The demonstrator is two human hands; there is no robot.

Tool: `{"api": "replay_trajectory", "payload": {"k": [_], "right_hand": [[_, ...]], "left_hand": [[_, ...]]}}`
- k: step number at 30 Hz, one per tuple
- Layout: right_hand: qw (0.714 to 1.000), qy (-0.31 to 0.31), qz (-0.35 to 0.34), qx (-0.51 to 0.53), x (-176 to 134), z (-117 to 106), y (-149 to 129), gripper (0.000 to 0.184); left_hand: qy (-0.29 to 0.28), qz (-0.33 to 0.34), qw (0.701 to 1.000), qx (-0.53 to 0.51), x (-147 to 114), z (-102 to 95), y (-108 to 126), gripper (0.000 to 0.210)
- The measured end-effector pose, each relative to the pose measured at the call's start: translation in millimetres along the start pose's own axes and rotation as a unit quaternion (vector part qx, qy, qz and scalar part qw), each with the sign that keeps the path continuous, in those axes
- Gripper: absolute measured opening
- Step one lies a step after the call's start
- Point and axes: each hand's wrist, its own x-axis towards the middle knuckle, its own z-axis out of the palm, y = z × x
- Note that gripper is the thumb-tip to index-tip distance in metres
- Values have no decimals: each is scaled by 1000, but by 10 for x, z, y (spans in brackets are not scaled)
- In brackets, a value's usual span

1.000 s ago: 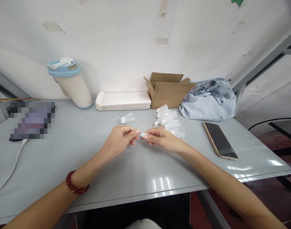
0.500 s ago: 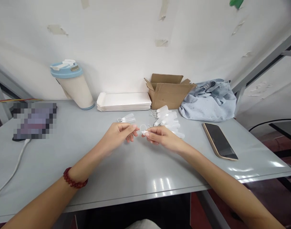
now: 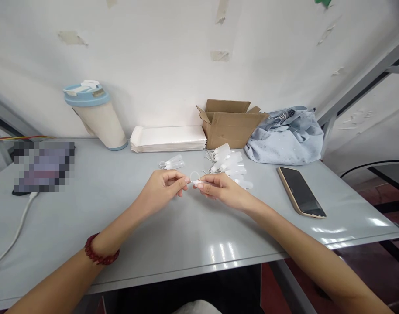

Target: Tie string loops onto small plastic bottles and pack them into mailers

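A small white plastic needle-tip bottle (image 3: 197, 182) is held in the pinch of my right hand (image 3: 224, 188), whose fingers hide most of its body. Its thin metal tip points left, into the pinched thumb and forefinger of my left hand (image 3: 168, 186). Above the tip arches a small white loop (image 3: 195, 174). Behind my right hand lies a loose pile of similar translucent bottles (image 3: 230, 162), with thin metal ends towards the left. A couple more bottles with loops (image 3: 173, 162) rest beyond my left hand.
Along the wall stand a blue-lidded tumbler (image 3: 99, 117), a stack of white padded envelopes (image 3: 169, 138), an open cardboard box (image 3: 230, 131) and a bunched light-blue cloth (image 3: 284, 139). A phone (image 3: 300, 192) lies on the right; a blurred-out device (image 3: 44, 165) with a white cable is on the left.
My hands have drawn slightly closer together, and the left fingertips are now nearer the bottle's neck. The whole view has shifted a little. Both hands keep their pinch.
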Motion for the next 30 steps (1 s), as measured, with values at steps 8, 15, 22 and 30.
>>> {"api": "replay_trajectory", "payload": {"k": [8,15,22,30], "right_hand": [[1000,0,-16,-25,34,8,85,40],[999,7,-8,-48,23,24,81,39],[997,23,-28,-75,21,29,58,35],[995,38,-35,-84,21,34,59,35]], "left_hand": [[-9,3,1000,-4,4,57,-12,28],[-18,4,1000,-6,-4,86,-34,27],[-53,-8,996,-69,59,59,-78,35],[-76,-27,994,-80,80,-27,-69,33]]}}
